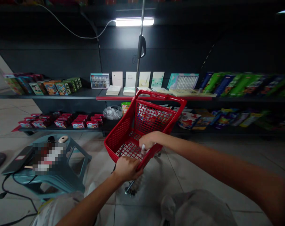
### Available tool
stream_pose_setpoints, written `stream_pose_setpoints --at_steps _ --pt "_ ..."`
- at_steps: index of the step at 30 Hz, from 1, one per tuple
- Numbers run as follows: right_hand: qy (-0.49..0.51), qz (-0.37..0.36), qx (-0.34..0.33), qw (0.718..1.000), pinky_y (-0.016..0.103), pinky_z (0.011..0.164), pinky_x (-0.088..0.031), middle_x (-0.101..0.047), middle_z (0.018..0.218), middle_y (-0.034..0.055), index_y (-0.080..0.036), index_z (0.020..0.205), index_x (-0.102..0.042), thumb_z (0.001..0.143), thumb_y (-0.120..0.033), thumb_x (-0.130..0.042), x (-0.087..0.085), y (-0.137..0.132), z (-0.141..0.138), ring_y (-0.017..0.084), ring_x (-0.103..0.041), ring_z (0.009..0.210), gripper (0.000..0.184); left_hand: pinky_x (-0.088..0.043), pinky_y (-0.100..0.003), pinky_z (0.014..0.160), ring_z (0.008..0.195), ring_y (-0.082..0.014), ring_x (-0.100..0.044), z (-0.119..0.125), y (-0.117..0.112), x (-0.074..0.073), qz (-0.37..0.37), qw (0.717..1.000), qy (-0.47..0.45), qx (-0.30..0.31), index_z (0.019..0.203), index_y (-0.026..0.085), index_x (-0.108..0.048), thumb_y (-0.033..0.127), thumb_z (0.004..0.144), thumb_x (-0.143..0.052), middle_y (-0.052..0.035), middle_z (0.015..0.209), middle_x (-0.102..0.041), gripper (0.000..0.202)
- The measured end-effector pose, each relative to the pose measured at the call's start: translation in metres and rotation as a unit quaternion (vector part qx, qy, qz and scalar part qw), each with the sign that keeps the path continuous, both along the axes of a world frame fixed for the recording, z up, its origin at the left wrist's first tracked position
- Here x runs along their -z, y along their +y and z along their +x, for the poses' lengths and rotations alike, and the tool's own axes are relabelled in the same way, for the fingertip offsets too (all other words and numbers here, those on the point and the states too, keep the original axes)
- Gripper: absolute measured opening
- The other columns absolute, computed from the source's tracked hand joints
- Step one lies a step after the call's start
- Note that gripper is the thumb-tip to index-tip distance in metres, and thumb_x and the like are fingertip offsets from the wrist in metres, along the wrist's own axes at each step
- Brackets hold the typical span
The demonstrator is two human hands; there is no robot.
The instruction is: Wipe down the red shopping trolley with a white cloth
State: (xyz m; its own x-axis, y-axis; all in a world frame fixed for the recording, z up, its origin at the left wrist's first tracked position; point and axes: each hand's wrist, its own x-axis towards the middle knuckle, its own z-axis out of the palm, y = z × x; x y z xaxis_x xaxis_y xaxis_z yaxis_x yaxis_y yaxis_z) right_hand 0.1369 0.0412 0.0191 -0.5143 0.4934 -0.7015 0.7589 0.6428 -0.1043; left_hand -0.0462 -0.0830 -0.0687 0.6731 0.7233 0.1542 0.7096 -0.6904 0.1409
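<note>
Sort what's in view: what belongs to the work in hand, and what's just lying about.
Work in hand:
red cart, gripped by the left hand
pale item in the right hand, too blurred to name

Lying about:
plastic stool
clear plastic bag
red boxes on the lower shelf

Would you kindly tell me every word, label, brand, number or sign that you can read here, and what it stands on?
No text is legible.
Red cart: no lettering readable.
Red boxes: print too small.
Green and blue packets: print too blurred.
Upright booklets: marks too faint.
Dark back panel: small mark, unreadable.
</note>
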Motion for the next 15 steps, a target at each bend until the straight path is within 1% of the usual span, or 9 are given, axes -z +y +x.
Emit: stream_pose_setpoints --at_steps 2,3,4,6,7,9,11,13,15 --pt "-0.025 0.063 0.068 0.995 0.029 0.073 -0.048 -0.079 0.081 0.0051 -0.016 0.085 -0.083 0.072 -0.015 -0.074 -0.019 0.017 0.028 0.021 -0.069 0.075 0.017 -0.048 -0.031 0.071 0.077 -0.022 -0.071 -0.004 0.005 0.0 0.009 1.0 0.003 0.0 0.091 0.021 -0.071 0.048 0.095 -0.057 -0.0075 0.085 -0.076 0.03" --pt "-0.049 0.107 0.114 0.987 0.03 0.075 -0.048 -0.08 0.084 0.0066 -0.016 0.086 -0.083 0.072 -0.014 -0.075 -0.028 0.024 0.044 0.022 -0.071 0.079 0.017 -0.047 -0.032 0.07 0.077 -0.022 -0.071 -0.006 0.008 -0.001 0.012 1.0 0.006 0.002 0.09 0.021 -0.071 0.048 0.095 -0.058 -0.0076 0.086 -0.077 0.031" --pt "-0.069 0.159 0.16 0.972 0.03 0.078 -0.049 -0.08 0.087 0.0084 -0.016 0.086 -0.083 0.072 -0.015 -0.076 -0.037 0.03 0.061 0.023 -0.072 0.083 0.016 -0.046 -0.032 0.07 0.076 -0.0218 -0.071 -0.009 0.011 -0.002 0.013 1.0 0.008 0.005 0.089 0.021 -0.071 0.048 0.095 -0.059 -0.0074 0.086 -0.077 0.03" --pt "-0.09 0.211 0.198 0.953 0.034 0.081 -0.05 -0.08 0.096 0.0147 -0.014 0.093 -0.083 0.077 -0.017 -0.074 -0.05 0.036 0.094 0.028 -0.073 0.091 0.018 -0.045 -0.032 0.071 0.076 -0.0208 -0.07 -0.015 0.018 -0.006 0.012 1.0 0.011 0.015 0.087 0.021 -0.071 0.045 0.095 -0.06 -0.0068 0.088 -0.077 0.028" --pt "-0.089 0.239 0.214 0.943 0.034 0.082 -0.05 -0.079 0.1 0.0174 -0.013 0.097 -0.083 0.08 -0.018 -0.073 -0.053 0.036 0.109 0.029 -0.073 0.095 0.02 -0.045 -0.033 0.072 0.077 -0.0203 -0.07 -0.018 0.022 -0.008 0.01 1.0 0.012 0.02 0.086 0.021 -0.071 0.043 0.095 -0.061 -0.0065 0.088 -0.077 0.027" --pt "-0.058 0.3 0.232 0.923 0.033 0.084 -0.049 -0.078 0.107 0.0193 -0.014 0.104 -0.082 0.086 -0.02 -0.068 -0.052 0.028 0.132 0.029 -0.072 0.1 0.023 -0.045 -0.035 0.079 0.081 -0.0202 -0.07 -0.025 0.028 -0.013 0.007 1.0 0.012 0.026 0.085 0.02 -0.071 0.042 0.095 -0.062 -0.0063 0.089 -0.077 0.025" --pt "0.005 0.378 0.233 0.896 0.03 0.086 -0.047 -0.076 0.114 0.0163 -0.017 0.111 -0.08 0.091 -0.021 -0.062 -0.042 0.014 0.146 0.027 -0.07 0.105 0.027 -0.045 -0.038 0.087 0.089 -0.0218 -0.07 -0.031 0.031 -0.019 0.009 1.0 0.008 0.023 0.084 0.02 -0.072 0.041 0.096 -0.063 -0.0066 0.091 -0.077 0.025" --pt "0.078 0.459 0.228 0.855 0.029 0.089 -0.045 -0.075 0.119 0.0118 -0.022 0.117 -0.077 0.094 -0.021 -0.057 -0.026 -0.002 0.152 0.024 -0.066 0.107 0.03 -0.044 -0.041 0.095 0.098 -0.0246 -0.068 -0.035 0.032 -0.024 0.018 1.0 0.001 0.003 0.086 0.02 -0.072 0.041 0.098 -0.062 -0.0075 0.094 -0.076 0.025" --pt "0.14 0.529 0.238 0.802 0.029 0.088 -0.043 -0.074 0.117 0.0086 -0.024 0.116 -0.076 0.095 -0.023 -0.055 -0.012 -0.015 0.151 0.023 -0.064 0.105 0.03 -0.043 -0.045 0.101 0.102 -0.0263 -0.066 -0.038 0.032 -0.026 0.029 0.999 -0.006 -0.023 0.091 0.02 -0.072 0.04 0.099 -0.061 -0.0085 0.099 -0.076 0.024"
